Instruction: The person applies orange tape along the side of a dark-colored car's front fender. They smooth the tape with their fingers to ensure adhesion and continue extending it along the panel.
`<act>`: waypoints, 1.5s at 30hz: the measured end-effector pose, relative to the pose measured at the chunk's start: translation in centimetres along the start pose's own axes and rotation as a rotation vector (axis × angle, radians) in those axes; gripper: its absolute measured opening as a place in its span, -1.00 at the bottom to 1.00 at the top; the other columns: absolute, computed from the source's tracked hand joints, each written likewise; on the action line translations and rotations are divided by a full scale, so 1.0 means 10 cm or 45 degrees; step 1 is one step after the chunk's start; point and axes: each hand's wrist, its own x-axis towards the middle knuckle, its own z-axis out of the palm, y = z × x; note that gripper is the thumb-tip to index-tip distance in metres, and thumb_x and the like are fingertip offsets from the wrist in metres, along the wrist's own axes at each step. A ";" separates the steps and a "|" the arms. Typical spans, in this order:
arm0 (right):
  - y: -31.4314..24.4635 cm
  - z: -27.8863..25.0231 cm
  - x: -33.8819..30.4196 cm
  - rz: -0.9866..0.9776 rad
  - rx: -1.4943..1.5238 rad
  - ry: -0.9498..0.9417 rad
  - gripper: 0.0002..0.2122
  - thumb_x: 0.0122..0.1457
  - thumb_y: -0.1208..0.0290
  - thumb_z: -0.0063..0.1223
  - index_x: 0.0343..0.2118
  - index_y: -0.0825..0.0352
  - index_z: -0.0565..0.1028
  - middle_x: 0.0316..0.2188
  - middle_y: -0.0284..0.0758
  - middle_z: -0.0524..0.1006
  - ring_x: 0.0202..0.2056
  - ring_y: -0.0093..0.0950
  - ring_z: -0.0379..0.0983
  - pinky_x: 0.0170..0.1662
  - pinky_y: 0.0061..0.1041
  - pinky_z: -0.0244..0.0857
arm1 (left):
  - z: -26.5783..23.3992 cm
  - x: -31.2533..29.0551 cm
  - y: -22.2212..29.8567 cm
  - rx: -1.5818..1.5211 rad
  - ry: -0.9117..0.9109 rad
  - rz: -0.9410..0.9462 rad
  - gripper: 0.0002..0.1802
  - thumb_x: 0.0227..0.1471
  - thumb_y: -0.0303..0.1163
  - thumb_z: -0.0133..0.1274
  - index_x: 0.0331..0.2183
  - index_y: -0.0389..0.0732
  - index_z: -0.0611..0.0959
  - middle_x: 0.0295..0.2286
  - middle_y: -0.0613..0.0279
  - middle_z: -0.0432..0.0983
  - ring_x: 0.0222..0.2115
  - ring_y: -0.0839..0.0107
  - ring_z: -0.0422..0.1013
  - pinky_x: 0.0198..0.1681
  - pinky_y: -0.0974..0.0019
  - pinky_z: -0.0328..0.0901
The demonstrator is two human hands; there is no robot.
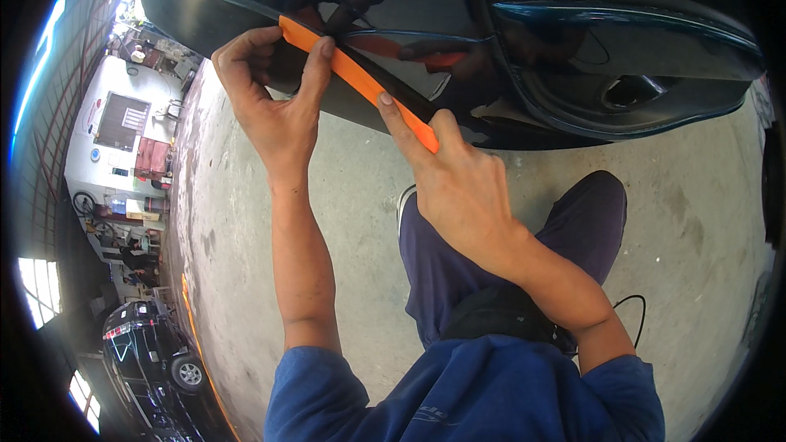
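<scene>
A long, flat orange strip [358, 75], perhaps masking tape, runs slantwise along the lower edge of a glossy dark car bumper [573, 41]. Toward its upper left end, my left hand [278, 102] pinches it, with the thumb lying on its face and the fingers curled at its lower edge. My right hand [471, 184] grips the lower right end, its index finger laid along the strip and the other fingers folded. What the strip touches behind my fingers is hidden. The bumper's dark surface mirrors the strip and my hands.
A recessed lamp opening [634, 92] lies in the bumper at right. Below is a concrete floor [237, 278], with my bent knees [585, 205] close under the bumper. Far left stand a black vehicle [155, 360] and a cluttered white wall [106, 115].
</scene>
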 end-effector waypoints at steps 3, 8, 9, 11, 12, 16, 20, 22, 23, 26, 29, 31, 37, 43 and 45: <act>-0.01 0.01 -0.01 -0.003 0.015 -0.003 -0.17 0.11 0.63 0.18 0.50 0.07 0.24 -0.30 -0.22 0.36 -0.66 -0.42 0.44 -0.60 -0.44 0.44 | 0.00 0.00 0.00 -0.011 0.003 -0.005 -0.45 -0.03 -0.34 0.56 -0.09 -0.25 0.59 -0.18 0.32 0.38 -0.29 0.57 0.36 -0.19 0.45 0.34; 0.00 0.04 0.01 -0.006 -0.005 0.034 -0.17 0.11 0.63 0.19 0.50 0.07 0.24 -0.30 -0.21 0.37 -0.67 -0.42 0.42 -0.61 -0.44 0.42 | 0.00 0.01 0.00 -0.003 0.004 -0.003 -0.45 -0.03 -0.34 0.56 -0.09 -0.25 0.60 -0.18 0.32 0.38 -0.29 0.57 0.37 -0.20 0.45 0.34; 0.00 0.04 0.01 -0.009 -0.009 0.035 -0.17 0.11 0.63 0.20 0.50 0.06 0.24 -0.30 -0.21 0.37 -0.67 -0.43 0.42 -0.62 -0.45 0.42 | 0.00 0.01 0.01 0.010 0.005 0.001 -0.45 -0.03 -0.34 0.56 -0.09 -0.25 0.60 -0.18 0.32 0.39 -0.29 0.57 0.37 -0.20 0.45 0.34; 0.00 0.05 0.01 -0.014 -0.018 0.044 -0.17 0.12 0.63 0.19 0.50 0.06 0.24 -0.30 -0.21 0.37 -0.67 -0.43 0.42 -0.62 -0.45 0.42 | -0.01 0.00 0.01 0.004 0.008 -0.011 -0.46 -0.04 -0.35 0.56 -0.10 -0.25 0.60 -0.18 0.31 0.39 -0.30 0.57 0.38 -0.21 0.44 0.34; 0.00 0.05 0.01 -0.015 -0.021 0.049 -0.18 0.13 0.63 0.19 0.50 0.06 0.24 -0.31 -0.21 0.37 -0.67 -0.43 0.42 -0.62 -0.45 0.42 | -0.01 0.00 0.02 0.001 0.008 -0.018 -0.46 -0.04 -0.35 0.56 -0.10 -0.25 0.60 -0.18 0.31 0.39 -0.30 0.57 0.38 -0.22 0.44 0.34; -0.01 0.05 0.01 -0.006 -0.025 0.030 -0.18 0.15 0.62 0.19 0.51 0.06 0.24 -0.31 -0.21 0.37 -0.67 -0.44 0.42 -0.62 -0.45 0.42 | 0.00 0.01 0.01 0.009 0.019 0.016 -0.46 -0.04 -0.35 0.56 -0.10 -0.25 0.60 -0.18 0.31 0.39 -0.31 0.57 0.38 -0.23 0.44 0.34; 0.00 0.04 0.02 0.002 -0.020 0.022 -0.19 0.15 0.62 0.19 0.51 0.05 0.24 -0.31 -0.21 0.38 -0.67 -0.44 0.42 -0.62 -0.45 0.42 | -0.01 0.01 0.02 0.033 0.012 0.008 -0.46 -0.04 -0.35 0.56 -0.10 -0.25 0.61 -0.18 0.31 0.39 -0.31 0.57 0.38 -0.24 0.44 0.34; 0.00 0.04 0.02 0.005 -0.024 0.022 -0.19 0.15 0.61 0.19 0.50 0.05 0.24 -0.31 -0.21 0.38 -0.67 -0.44 0.42 -0.61 -0.44 0.43 | -0.01 0.01 0.02 0.048 0.011 0.011 -0.46 -0.04 -0.35 0.56 -0.10 -0.25 0.61 -0.18 0.31 0.39 -0.31 0.57 0.38 -0.24 0.45 0.34; 0.00 0.04 0.02 0.007 -0.031 0.020 -0.19 0.15 0.61 0.19 0.50 0.05 0.24 -0.31 -0.21 0.38 -0.66 -0.44 0.42 -0.61 -0.44 0.43 | -0.01 0.00 0.02 0.048 0.012 0.009 -0.46 -0.04 -0.35 0.56 -0.10 -0.25 0.61 -0.18 0.30 0.39 -0.31 0.56 0.38 -0.24 0.45 0.34; 0.01 0.04 0.02 0.008 -0.041 0.022 -0.19 0.14 0.63 0.19 0.50 0.05 0.24 -0.31 -0.20 0.38 -0.66 -0.43 0.43 -0.61 -0.44 0.43 | -0.01 0.01 0.03 0.071 0.017 0.028 -0.47 -0.04 -0.35 0.56 -0.10 -0.25 0.61 -0.18 0.30 0.40 -0.31 0.56 0.38 -0.23 0.45 0.34; 0.02 0.04 0.02 0.001 -0.041 0.021 -0.17 0.13 0.64 0.18 0.50 0.06 0.24 -0.31 -0.19 0.39 -0.66 -0.43 0.42 -0.61 -0.45 0.43 | 0.00 0.00 0.04 0.080 0.019 0.019 -0.47 -0.04 -0.34 0.56 -0.11 -0.25 0.62 -0.18 0.30 0.40 -0.31 0.56 0.38 -0.23 0.44 0.34; 0.02 0.03 0.03 0.000 -0.043 0.029 -0.17 0.12 0.65 0.18 0.50 0.05 0.24 -0.30 -0.19 0.39 -0.66 -0.43 0.43 -0.61 -0.45 0.43 | 0.00 0.00 0.05 0.075 0.018 0.011 -0.47 -0.04 -0.34 0.56 -0.11 -0.25 0.62 -0.18 0.30 0.40 -0.30 0.56 0.38 -0.22 0.44 0.34; 0.03 -0.01 0.05 -0.017 -0.028 -0.017 -0.25 0.15 0.60 0.13 0.48 0.18 0.28 -0.28 -0.12 0.42 -0.60 -0.40 0.54 -0.58 -0.43 0.49 | 0.00 0.00 0.03 0.040 0.016 0.004 -0.46 -0.02 -0.33 0.56 -0.09 -0.25 0.61 -0.17 0.31 0.39 -0.30 0.57 0.37 -0.21 0.45 0.33; 0.02 0.02 0.05 -0.024 -0.022 -0.008 -0.22 0.14 0.61 0.14 0.49 0.14 0.25 -0.29 -0.14 0.40 -0.62 -0.38 0.51 -0.58 -0.42 0.49 | -0.02 -0.01 0.00 0.015 0.007 0.016 -0.49 0.02 -0.34 0.53 -0.07 -0.25 0.61 -0.16 0.32 0.38 -0.28 0.56 0.36 -0.18 0.46 0.31; 0.01 0.05 0.03 -0.033 -0.020 0.058 -0.15 0.10 0.63 0.18 0.51 0.05 0.22 -0.32 -0.20 0.37 -0.67 -0.45 0.42 -0.62 -0.46 0.43 | -0.01 -0.01 0.00 -0.022 0.015 -0.005 -0.50 0.04 -0.35 0.51 -0.07 -0.25 0.61 -0.17 0.32 0.38 -0.27 0.56 0.35 -0.18 0.46 0.30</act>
